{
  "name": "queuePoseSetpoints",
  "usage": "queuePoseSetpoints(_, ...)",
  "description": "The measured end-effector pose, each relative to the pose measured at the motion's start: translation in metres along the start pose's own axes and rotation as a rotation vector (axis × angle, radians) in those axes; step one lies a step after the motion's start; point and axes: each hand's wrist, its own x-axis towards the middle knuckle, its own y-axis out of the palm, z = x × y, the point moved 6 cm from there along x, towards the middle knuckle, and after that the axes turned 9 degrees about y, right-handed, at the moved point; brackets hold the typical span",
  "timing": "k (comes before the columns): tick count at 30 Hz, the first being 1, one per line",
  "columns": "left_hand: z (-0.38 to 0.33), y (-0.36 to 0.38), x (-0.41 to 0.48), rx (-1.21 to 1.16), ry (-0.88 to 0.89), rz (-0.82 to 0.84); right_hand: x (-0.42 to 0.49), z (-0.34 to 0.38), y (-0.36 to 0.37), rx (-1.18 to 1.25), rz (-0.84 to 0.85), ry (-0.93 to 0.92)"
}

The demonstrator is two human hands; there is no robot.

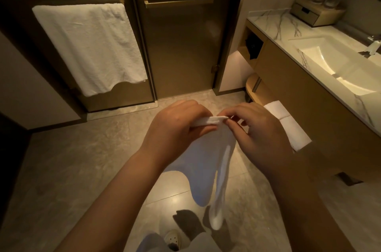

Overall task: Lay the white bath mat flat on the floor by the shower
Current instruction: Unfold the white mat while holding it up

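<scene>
The white bath mat (203, 161) hangs in the air in front of me, bunched and folded, its lower end dangling above the tiled floor (82, 159). My left hand (181, 126) grips the mat's top edge from the left. My right hand (259, 134) pinches the same edge from the right, fingertips touching the left hand's. Straight ahead, the glass shower door (181, 45) is closed, with bare floor in front of it.
A white towel (90, 45) hangs on the glass panel at left. The vanity with sink (329, 66) runs along the right, and a folded white towel (286, 124) hangs at its front edge. My shoe (173, 237) shows at the bottom.
</scene>
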Motion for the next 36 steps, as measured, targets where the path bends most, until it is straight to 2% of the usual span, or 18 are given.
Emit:
queuePoseSetpoints(5,0.012,-0.008,-0.007,-0.303,-0.268,-0.130,0.001,-0.008,-0.010,-0.039,-0.178,0.077)
queuePoseSetpoints(7,0.009,-0.008,-0.006,-0.338,-0.291,-0.159,0.000,-0.006,-0.007,-0.023,-0.195,0.096)
queuePoseSetpoints(11,0.001,-0.002,-0.006,-0.308,-0.284,-0.148,-0.009,0.006,-0.006,0.159,-0.275,0.152)
queuePoseSetpoints(19,-0.006,0.001,-0.007,-0.232,-0.341,-0.171,-0.016,0.019,0.002,0.379,-0.250,0.225)
queuePoseSetpoints(23,-0.007,0.002,-0.009,-0.279,-0.366,-0.142,-0.019,0.017,0.007,0.459,-0.228,0.267)
queuePoseSetpoints(30,-0.010,0.011,-0.012,-0.434,-0.388,0.012,-0.018,0.004,0.007,0.474,-0.212,0.354)
queuePoseSetpoints(36,-0.005,0.010,-0.016,-0.462,-0.446,-0.045,-0.017,-0.002,0.012,0.503,-0.191,0.391)
